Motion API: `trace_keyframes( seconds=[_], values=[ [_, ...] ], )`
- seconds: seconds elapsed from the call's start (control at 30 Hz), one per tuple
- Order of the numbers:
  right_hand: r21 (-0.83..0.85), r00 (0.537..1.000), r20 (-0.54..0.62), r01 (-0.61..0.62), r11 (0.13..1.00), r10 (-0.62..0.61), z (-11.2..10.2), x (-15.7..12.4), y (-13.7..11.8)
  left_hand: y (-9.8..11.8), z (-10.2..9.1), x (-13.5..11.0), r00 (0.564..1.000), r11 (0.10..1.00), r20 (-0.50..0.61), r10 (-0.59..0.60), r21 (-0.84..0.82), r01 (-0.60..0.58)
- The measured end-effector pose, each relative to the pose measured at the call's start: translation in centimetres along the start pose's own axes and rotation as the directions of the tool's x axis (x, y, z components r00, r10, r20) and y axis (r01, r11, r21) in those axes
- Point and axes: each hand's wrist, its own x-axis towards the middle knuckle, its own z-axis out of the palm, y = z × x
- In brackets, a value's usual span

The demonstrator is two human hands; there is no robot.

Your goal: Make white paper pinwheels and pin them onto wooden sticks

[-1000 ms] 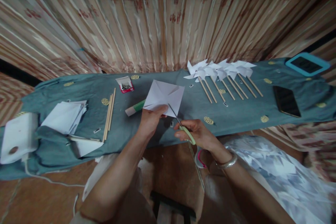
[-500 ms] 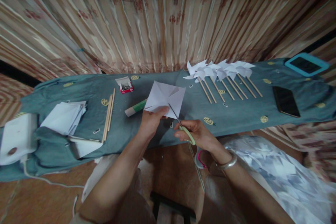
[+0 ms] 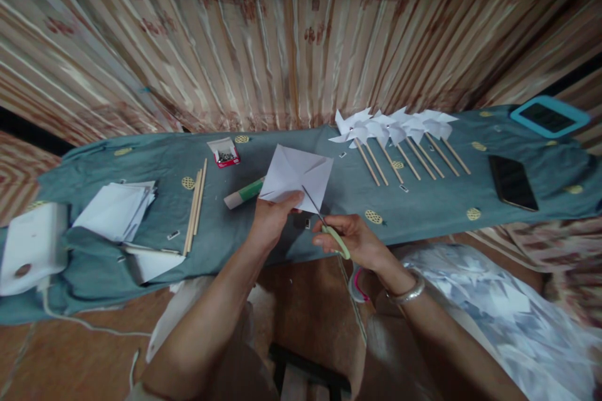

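A square sheet of white paper [image 3: 291, 169] is pinched in my left hand [image 3: 277, 213], thumb on top and fingers underneath. Slits run inward from some of its corners. My right hand [image 3: 350, 238] is closed around the light green handles of a pair of scissors [image 3: 337, 239]. The blades lie at the paper's near right corner, pointing toward its centre. Behind and left of the paper, a green and white tube [image 3: 243, 193] lies partly covered by it.
Several paper pinwheels on sticks [image 3: 371, 128] lie at the back right, beside a black phone [image 3: 512, 182] and a blue-framed device [image 3: 549, 116]. Leftward are a small red box of pins [image 3: 226, 153], wooden sticks [image 3: 194, 210], stacked paper [image 3: 113, 210] and a white appliance [image 3: 32, 247].
Hardly anything differs. The paper, the scissors and both hands keep almost the same place, with only a tiny shift of the whole view.
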Motion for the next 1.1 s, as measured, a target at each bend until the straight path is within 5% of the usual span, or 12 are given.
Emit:
trace_keyframes(
  seconds=[0.9, 1.1],
  values=[
    [0.020, 1.000, -0.012, -0.004, 1.000, 0.004, 0.3, -0.1, -0.4, 0.2, 0.0, -0.1, 1.000, 1.000, 0.007, -0.013, 0.012, 0.013],
    [-0.162, 0.999, 0.001, 0.037, 0.986, -0.037, -0.1, 0.1, 0.8, 0.3, -0.5, 0.3, 1.000, 0.999, -0.016, -0.007, -0.038, 0.007]
  ],
)
